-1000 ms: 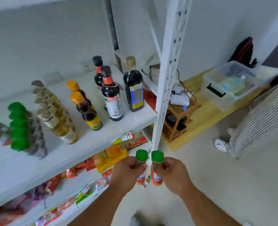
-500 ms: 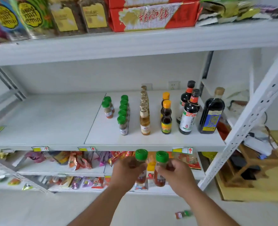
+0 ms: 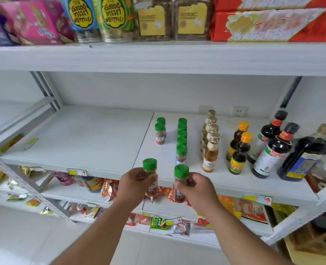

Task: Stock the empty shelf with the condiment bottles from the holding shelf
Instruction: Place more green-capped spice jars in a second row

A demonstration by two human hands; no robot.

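head view: labels blurred, unreadable

bare shelf board (image 3: pixel 81 142) left, spice jars (image 3: pixel 181 142) and sauce bottles (image 3: pixel 269 150) crowding right

Red up-arrows mark the shelf-edge price tags (image 3: pixel 77 172); bottle labels and snack-bag (image 3: pixel 81 15) lettering are too blurred to read.

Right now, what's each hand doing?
Left hand: grips a green-capped spice bottle.
Right hand: grips another green-capped bottle.
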